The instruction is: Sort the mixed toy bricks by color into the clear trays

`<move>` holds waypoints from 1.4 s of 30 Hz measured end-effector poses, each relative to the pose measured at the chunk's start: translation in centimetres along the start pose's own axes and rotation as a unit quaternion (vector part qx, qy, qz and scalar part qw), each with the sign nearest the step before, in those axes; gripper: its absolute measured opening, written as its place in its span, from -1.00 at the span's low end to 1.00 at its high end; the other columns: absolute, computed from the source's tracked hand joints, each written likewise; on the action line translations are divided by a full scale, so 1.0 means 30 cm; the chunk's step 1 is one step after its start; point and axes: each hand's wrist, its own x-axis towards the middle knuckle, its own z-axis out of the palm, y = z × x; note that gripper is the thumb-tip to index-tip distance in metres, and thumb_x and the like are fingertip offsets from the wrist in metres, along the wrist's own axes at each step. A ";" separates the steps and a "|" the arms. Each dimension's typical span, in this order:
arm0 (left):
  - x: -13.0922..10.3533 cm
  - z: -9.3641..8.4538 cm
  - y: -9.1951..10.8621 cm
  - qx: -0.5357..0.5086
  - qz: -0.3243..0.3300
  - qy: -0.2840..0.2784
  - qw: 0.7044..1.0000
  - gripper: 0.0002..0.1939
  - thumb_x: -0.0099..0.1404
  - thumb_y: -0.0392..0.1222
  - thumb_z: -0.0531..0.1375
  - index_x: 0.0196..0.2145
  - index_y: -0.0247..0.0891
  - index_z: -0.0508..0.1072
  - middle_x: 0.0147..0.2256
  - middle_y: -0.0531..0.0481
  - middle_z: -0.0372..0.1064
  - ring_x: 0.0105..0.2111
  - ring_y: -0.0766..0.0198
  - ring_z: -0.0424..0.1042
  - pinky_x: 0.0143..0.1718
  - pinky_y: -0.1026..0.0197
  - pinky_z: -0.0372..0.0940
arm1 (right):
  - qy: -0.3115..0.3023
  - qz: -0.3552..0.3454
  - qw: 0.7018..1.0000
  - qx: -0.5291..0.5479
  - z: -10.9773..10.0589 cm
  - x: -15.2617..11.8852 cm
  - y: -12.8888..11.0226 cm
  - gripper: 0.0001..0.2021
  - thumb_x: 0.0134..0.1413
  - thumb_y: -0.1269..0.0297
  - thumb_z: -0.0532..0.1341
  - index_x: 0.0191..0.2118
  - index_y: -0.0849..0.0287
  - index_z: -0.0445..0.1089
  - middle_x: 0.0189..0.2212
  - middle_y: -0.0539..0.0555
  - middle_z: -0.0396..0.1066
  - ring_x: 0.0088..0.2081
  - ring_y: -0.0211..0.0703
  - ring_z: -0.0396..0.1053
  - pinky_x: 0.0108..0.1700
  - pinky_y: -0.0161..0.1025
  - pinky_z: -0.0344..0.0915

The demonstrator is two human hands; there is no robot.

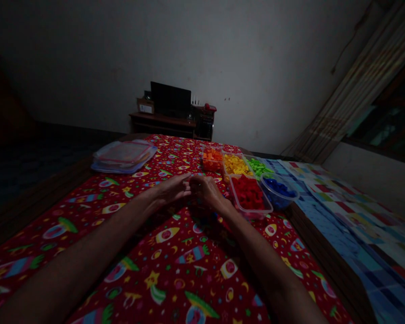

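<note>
My left hand (174,188) reaches over the middle of the red patterned cloth (189,234), its fingers stretched out and its palm turned inward. Close against its fingertips is my right hand (207,189), with the fingers curled in. The picture is dark, and I cannot make out what the right fingers hold, if anything. Just right of that hand stands a clear tub (268,208) heaped with red plastic pieces (248,191). A round tub (292,197) of blue pieces (278,186) is beside it. Behind them are orange pieces (212,157), yellow pieces (236,164) and green pieces (259,167) in containers.
Stacked plastic lids (124,155) lie at the far left of the cloth. A bed or mat with a checked cover (357,216) is on the right. Against the back wall stands a low desk (162,120) with a dark monitor (170,99). A curtain (344,108) hangs at right.
</note>
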 end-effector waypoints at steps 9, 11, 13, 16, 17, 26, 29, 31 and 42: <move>0.026 -0.011 -0.066 0.107 0.067 0.018 0.992 -0.56 0.11 0.07 0.26 -0.16 -0.30 0.46 -0.29 -0.12 0.53 -0.27 0.12 0.51 -0.17 0.13 0.35 | 0.147 0.042 0.987 -0.039 -0.234 -0.020 0.099 -0.77 -0.01 0.55 0.13 -0.32 0.24 0.53 -0.38 0.09 0.53 -0.34 -0.20 0.44 -0.26 -0.33 0.28; 0.035 -0.009 -0.081 0.186 0.073 -0.020 0.980 -0.54 0.05 0.08 0.28 -0.19 -0.30 0.49 -0.35 -0.08 0.54 -0.32 0.12 0.51 -0.25 0.16 0.35 | 0.150 0.073 0.983 -0.074 -0.309 -0.070 0.146 -0.77 -0.04 0.56 0.14 -0.34 0.26 0.54 -0.41 0.11 0.53 -0.37 -0.18 0.44 -0.27 -0.31 0.28; 0.044 0.002 -0.095 0.252 0.092 -0.036 0.963 -0.58 0.06 0.06 0.25 -0.22 -0.30 0.51 -0.35 -0.05 0.54 -0.32 0.11 0.50 -0.29 0.17 0.36 | 0.141 0.097 0.980 -0.098 -0.367 -0.132 0.192 -0.78 -0.04 0.54 0.15 -0.32 0.27 0.54 -0.40 0.13 0.53 -0.37 -0.18 0.44 -0.27 -0.30 0.29; 0.054 0.037 -0.127 0.360 0.170 -0.018 0.917 -0.69 0.14 -0.06 0.17 -0.22 -0.27 0.53 -0.26 -0.07 0.54 -0.24 0.10 0.49 -0.22 0.16 0.35 | 0.090 0.116 0.982 -0.123 -0.416 -0.224 0.248 -0.78 -0.03 0.51 0.14 -0.31 0.26 0.54 -0.41 0.11 0.53 -0.40 -0.21 0.41 -0.31 -0.33 0.26; 0.056 0.050 -0.143 0.391 0.207 -0.019 0.897 -0.70 0.17 -0.10 0.15 -0.20 -0.26 0.53 -0.22 -0.08 0.53 -0.21 0.11 0.48 -0.18 0.17 0.34 | 0.065 0.121 0.982 -0.133 -0.424 -0.249 0.260 -0.78 -0.03 0.50 0.14 -0.31 0.26 0.53 -0.42 0.10 0.52 -0.42 -0.23 0.39 -0.33 -0.34 0.25; 0.062 0.080 -0.241 0.485 0.325 -0.067 0.809 -0.78 0.28 -0.19 0.10 -0.19 -0.25 0.49 -0.22 -0.09 0.47 -0.24 0.21 0.42 -0.17 0.23 0.29 | 0.053 0.130 0.971 -0.193 -0.412 -0.256 0.189 -0.72 0.04 0.48 0.10 -0.18 0.25 0.51 -0.36 0.16 0.51 -0.37 -0.19 0.38 -0.30 -0.31 0.21; 0.044 0.051 -0.198 0.516 0.273 -0.025 0.812 -0.77 0.27 -0.10 0.10 -0.22 -0.24 0.47 -0.30 -0.02 0.46 -0.32 0.23 0.41 -0.29 0.26 0.28 | 0.001 0.096 0.971 -0.220 -0.360 -0.219 0.137 -0.74 0.10 0.50 0.05 -0.26 0.25 0.50 -0.38 0.15 0.49 -0.38 -0.21 0.35 -0.32 -0.33 0.18; 0.030 0.032 -0.159 0.539 0.238 -0.001 0.808 -0.74 0.25 -0.04 0.10 -0.26 -0.23 0.48 -0.34 -0.01 0.46 -0.36 0.22 0.41 -0.33 0.26 0.26 | -0.039 0.056 0.961 -0.268 -0.313 -0.199 0.120 -0.74 0.11 0.53 0.04 -0.28 0.25 0.47 -0.37 0.13 0.46 -0.37 -0.22 0.32 -0.30 -0.33 0.18; 0.056 -0.139 -0.040 0.512 0.165 0.085 0.839 -0.71 -0.01 0.00 0.20 -0.37 -0.21 0.53 -0.38 0.00 0.53 -0.35 0.15 0.48 -0.32 0.26 0.30 | -0.236 -0.039 0.846 -0.476 -0.171 -0.106 0.121 -0.78 0.09 0.59 0.05 -0.27 0.25 0.41 -0.30 0.16 0.42 -0.28 -0.08 0.29 -0.11 -0.09 0.21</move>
